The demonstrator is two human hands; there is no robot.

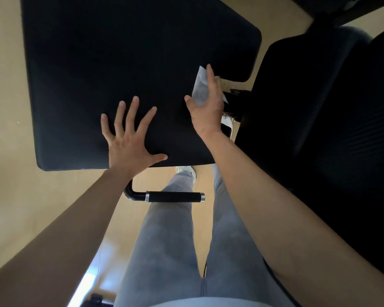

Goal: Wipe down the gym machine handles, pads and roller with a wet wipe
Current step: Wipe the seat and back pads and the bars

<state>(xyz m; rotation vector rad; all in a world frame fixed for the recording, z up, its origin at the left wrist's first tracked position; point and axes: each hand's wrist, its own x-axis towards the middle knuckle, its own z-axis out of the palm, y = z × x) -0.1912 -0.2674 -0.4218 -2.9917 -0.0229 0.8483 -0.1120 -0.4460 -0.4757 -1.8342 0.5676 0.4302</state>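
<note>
A large black seat pad (pixel 120 69) of the gym machine fills the upper middle of the head view. My left hand (pixel 131 138) lies flat on its near edge, fingers spread, holding nothing. My right hand (pixel 206 107) presses a white wet wipe (pixel 200 89) against the pad's right side; the palm covers part of the wipe. A second black pad (pixel 319 118) stands to the right. Below the seat pad a black grip handle (pixel 173 197) with chrome end caps sticks out to the right.
My legs in grey trousers (pixel 171 240) stand under the handle, one white shoe (pixel 186 170) showing by the pad's edge. The floor (pixel 7 151) is light wood. White and black frame parts (pixel 228 120) sit between the two pads.
</note>
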